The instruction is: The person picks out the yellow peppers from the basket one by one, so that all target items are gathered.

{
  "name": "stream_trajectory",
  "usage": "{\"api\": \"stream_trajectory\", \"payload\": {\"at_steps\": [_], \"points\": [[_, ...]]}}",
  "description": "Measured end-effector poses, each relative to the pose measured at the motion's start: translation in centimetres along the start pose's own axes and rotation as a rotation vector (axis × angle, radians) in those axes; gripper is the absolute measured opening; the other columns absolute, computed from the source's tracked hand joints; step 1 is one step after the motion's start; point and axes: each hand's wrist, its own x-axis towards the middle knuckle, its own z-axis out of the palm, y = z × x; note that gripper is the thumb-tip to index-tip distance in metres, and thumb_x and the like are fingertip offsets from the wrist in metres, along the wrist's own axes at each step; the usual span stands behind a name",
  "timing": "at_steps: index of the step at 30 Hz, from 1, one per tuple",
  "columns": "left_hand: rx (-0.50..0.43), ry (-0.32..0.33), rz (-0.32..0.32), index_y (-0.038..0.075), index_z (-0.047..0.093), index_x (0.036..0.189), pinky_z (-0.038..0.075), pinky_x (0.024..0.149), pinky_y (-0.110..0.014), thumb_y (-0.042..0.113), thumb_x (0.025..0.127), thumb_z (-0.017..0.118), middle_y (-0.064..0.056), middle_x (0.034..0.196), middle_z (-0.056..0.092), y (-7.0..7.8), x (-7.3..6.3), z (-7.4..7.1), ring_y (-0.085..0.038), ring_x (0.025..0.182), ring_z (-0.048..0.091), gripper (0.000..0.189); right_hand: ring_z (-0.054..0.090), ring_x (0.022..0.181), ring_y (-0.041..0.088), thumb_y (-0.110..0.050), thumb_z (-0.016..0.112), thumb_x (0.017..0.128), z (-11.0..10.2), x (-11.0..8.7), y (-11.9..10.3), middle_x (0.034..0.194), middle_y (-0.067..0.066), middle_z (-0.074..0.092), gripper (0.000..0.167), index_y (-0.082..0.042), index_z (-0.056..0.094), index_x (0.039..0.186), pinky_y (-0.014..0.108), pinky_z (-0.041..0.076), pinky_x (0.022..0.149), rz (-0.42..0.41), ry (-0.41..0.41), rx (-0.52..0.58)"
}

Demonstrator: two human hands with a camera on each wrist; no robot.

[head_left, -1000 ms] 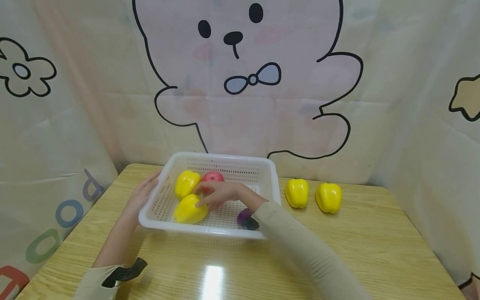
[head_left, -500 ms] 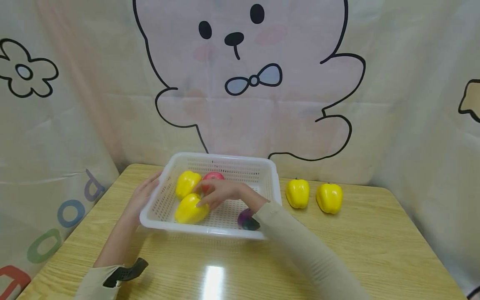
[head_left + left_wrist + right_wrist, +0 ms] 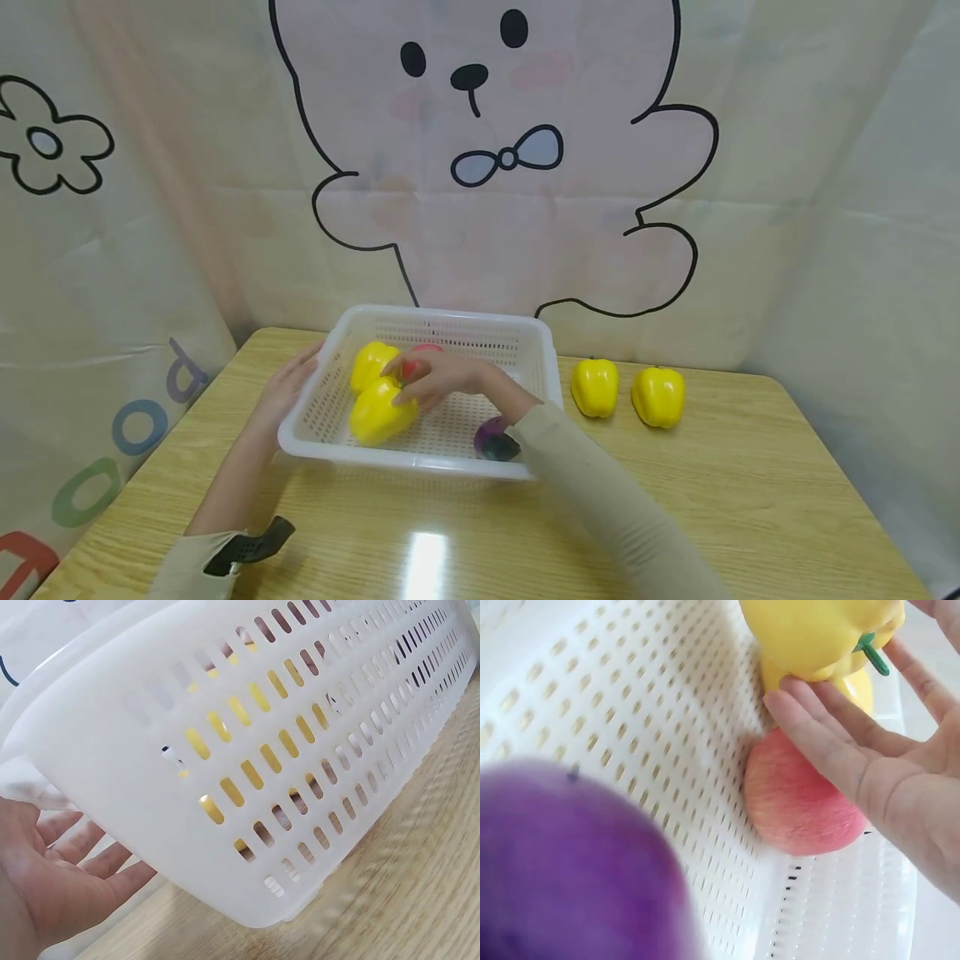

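Note:
A white perforated plastic basket (image 3: 420, 461) stands on the table. My right hand (image 3: 442, 377) reaches into it and grips a yellow bell pepper (image 3: 378, 414) by its stem end, thumb on one side and fingers on the other. That pepper is tilted, its green stem facing the palm in the right wrist view. Another yellow bell pepper (image 3: 371, 364) lies behind it. A pinkish-red apple (image 3: 799, 799) sits under my right fingers. Near the basket's front right corner lies a purple, rounded piece (image 3: 491, 437) with a dark green end. My left hand (image 3: 67, 877) touches the basket's left end with extended fingers.
Two more yellow bell peppers, a nearer one (image 3: 595, 387) and a farther-right one (image 3: 658, 397), stand on the wooden table (image 3: 712, 500) right of the basket. A printed curtain (image 3: 525, 250) hangs behind the table. A black strap (image 3: 247, 546) sticks out from the left sleeve.
The front yellow bell pepper in the basket has tilted and shifted slightly up toward the rear pepper with my right hand. My left hand and the basket stay put.

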Motion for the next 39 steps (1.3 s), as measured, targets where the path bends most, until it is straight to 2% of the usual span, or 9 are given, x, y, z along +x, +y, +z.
{"api": "stream_trajectory", "payload": {"at_steps": [4,7,11,14,19,27,32,36,39], "points": [[0.004,-0.002,0.003,0.021,0.019,0.171,0.055,0.091,-0.019,0.049,0.114,0.038,-0.017,0.164,0.037,0.2,-0.1,0.1,0.004,0.109,0.063,0.066,0.062,0.117,0.023,-0.026,0.075,0.097,-0.4,-0.1,-0.1,0.153,0.010,0.051,0.055,-0.021,0.056,0.148,0.050,0.059,0.098,-0.030,0.015,-0.003],[0.013,-0.007,0.010,0.021,0.019,0.171,0.055,0.092,-0.019,0.049,0.114,0.037,-0.019,0.166,0.033,0.3,-0.1,0.2,0.004,0.109,0.062,0.066,0.062,0.117,0.024,-0.025,0.073,0.098,-0.6,-0.2,-0.2,0.152,0.012,0.052,0.056,-0.020,0.054,0.150,0.050,0.058,0.100,-0.032,0.018,0.020],[0.027,-0.010,0.004,0.023,0.018,0.171,0.055,0.092,-0.018,0.049,0.115,0.035,-0.018,0.169,0.031,0.2,0.1,0.2,0.004,0.111,0.061,0.064,0.063,0.116,0.024,-0.023,0.072,0.098,-0.9,-0.4,-0.4,0.154,0.015,0.049,0.058,-0.018,0.052,0.152,0.054,0.056,0.103,-0.032,0.033,0.060],[0.034,0.002,-0.028,0.027,0.018,0.171,0.054,0.091,-0.017,0.050,0.114,0.035,-0.016,0.171,0.029,0.2,0.2,0.2,0.003,0.113,0.059,0.064,0.063,0.116,0.026,-0.022,0.072,0.098,-1.0,-0.6,-0.6,0.154,0.016,0.048,0.059,-0.017,0.052,0.153,0.056,0.054,0.104,-0.040,0.047,0.074],[0.057,0.027,-0.074,0.031,0.020,0.170,0.054,0.090,-0.017,0.056,0.112,0.037,-0.013,0.172,0.029,0.3,0.1,0.1,-0.002,0.117,0.056,0.065,0.063,0.117,0.025,-0.022,0.071,0.097,-1.1,-0.8,-0.8,0.150,0.016,0.052,0.059,-0.017,0.052,0.153,0.053,0.057,0.102,-0.056,0.085,0.079],[0.064,0.035,-0.075,0.031,0.021,0.170,0.054,0.090,-0.017,0.059,0.111,0.038,-0.013,0.171,0.030,0.2,0.1,0.0,-0.001,0.115,0.057,0.068,0.061,0.124,0.027,-0.020,0.071,0.097,-1.0,-0.8,-0.8,0.154,0.017,0.049,0.057,-0.019,0.055,0.152,0.055,0.056,0.102,-0.072,0.131,0.126],[0.043,0.019,-0.033,0.026,0.020,0.171,0.055,0.090,-0.019,0.055,0.112,0.039,-0.016,0.167,0.034,0.0,0.1,0.0,0.003,0.109,0.062,0.068,0.061,0.126,0.028,-0.018,0.072,0.096,-1.0,-1.0,-0.7,0.153,0.016,0.052,0.056,-0.019,0.058,0.150,0.055,0.058,0.099,-0.081,0.164,0.162],[0.011,0.006,-0.003,0.021,0.019,0.171,0.056,0.090,-0.020,0.050,0.113,0.041,-0.004,0.152,0.050,-0.1,0.1,0.0,0.003,0.108,0.063,0.068,0.064,0.124,0.031,-0.016,0.072,0.097,-1.1,-1.2,-0.6,0.156,0.017,0.049,0.055,-0.018,0.059,0.150,0.054,0.058,0.098,-0.074,0.183,0.203],[-0.002,0.007,0.001,0.019,0.020,0.170,0.056,0.091,-0.020,0.049,0.113,0.042,0.008,0.141,0.055,-0.2,0.1,-0.1,0.002,0.107,0.064,0.068,0.061,0.129,0.032,-0.015,0.072,0.097,-1.2,-1.5,-0.5,0.159,0.017,0.046,0.055,-0.018,0.059,0.150,0.054,0.057,0.100,-0.076,0.184,0.218]]}}
